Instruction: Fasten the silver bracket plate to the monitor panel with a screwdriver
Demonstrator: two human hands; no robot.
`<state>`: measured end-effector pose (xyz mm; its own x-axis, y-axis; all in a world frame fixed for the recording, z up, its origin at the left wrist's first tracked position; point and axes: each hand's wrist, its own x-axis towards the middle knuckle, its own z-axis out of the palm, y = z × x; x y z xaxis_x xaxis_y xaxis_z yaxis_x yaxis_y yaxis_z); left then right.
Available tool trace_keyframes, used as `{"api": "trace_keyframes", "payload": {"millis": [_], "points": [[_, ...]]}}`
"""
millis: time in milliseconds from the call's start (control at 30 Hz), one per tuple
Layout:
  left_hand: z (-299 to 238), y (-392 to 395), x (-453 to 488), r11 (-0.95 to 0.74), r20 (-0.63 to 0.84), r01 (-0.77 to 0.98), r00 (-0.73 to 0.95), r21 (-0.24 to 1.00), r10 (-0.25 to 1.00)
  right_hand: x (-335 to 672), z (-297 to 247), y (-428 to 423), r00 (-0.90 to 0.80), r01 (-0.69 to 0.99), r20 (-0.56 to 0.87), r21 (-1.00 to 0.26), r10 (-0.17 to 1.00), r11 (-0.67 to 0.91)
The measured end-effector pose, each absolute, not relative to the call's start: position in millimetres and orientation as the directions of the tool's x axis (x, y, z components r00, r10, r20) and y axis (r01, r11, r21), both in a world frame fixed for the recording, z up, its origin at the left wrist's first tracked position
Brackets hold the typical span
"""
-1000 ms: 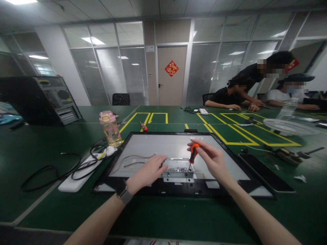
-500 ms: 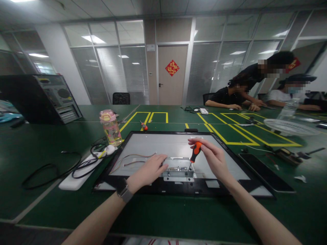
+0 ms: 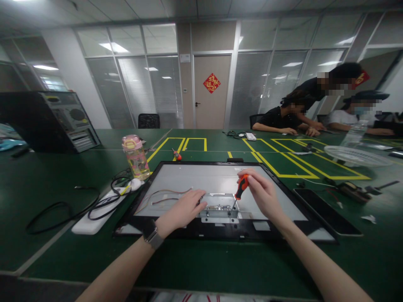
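Note:
A flat screen panel [image 3: 201, 178] with a black frame lies face down on the green table before me. A metal bracket [image 3: 220, 220] sits at the middle of its near side. My right hand [image 3: 262, 193] is closed around the orange and black handle of a screwdriver [image 3: 242, 188], whose shaft slants down to the bracket's right part. What its tip meets is too small to tell. My left hand [image 3: 185, 207], a watch on its wrist, rests with fingers stretched at the bracket's left end. Thin wires [image 3: 166, 193] run over the panel beside it.
Left of the panel are a white power strip [image 3: 91, 224] with black cables and a drink bottle [image 3: 136, 157]. A black phone-like slab [image 3: 327, 212] lies to the right. Farther off stand a computer case [image 3: 47, 121] and a small red-handled tool [image 3: 177, 156]. Several people sit or lean at the far right.
My right hand's fingers have curled closer around the screwdriver handle, and the hand has shifted slightly right. The left hand has stayed in place.

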<state>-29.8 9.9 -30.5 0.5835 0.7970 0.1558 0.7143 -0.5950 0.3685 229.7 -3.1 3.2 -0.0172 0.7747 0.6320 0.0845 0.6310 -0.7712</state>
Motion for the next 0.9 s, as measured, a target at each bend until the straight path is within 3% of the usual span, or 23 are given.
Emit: {"api": "trace_keyframes", "payload": {"millis": [233,400,700,900], "points": [[-27.9,8.2,-29.1,-0.595,0.15,0.717,0.585,0.365,0.797,226.6,3.8,-4.5,0.019,0.156,0.621,-0.776,0.784,0.611],[-27.9,8.5,-28.9,-0.599,0.158,0.716,0.586,0.36,0.795,224.0,6.2,-4.2,0.069,0.06,0.604,-0.797,0.794,0.601],[-30.9,9.7,-30.1,-0.605,0.167,0.714,0.588,0.351,0.791,224.4,4.2,-3.3,-0.166,-0.133,0.513,-0.858,0.842,0.497],[-27.4,7.7,-29.2,-0.601,0.159,0.721,0.586,0.346,0.795,227.9,1.1,-0.4,0.018,-0.062,0.56,-0.826,0.828,0.56]]}}
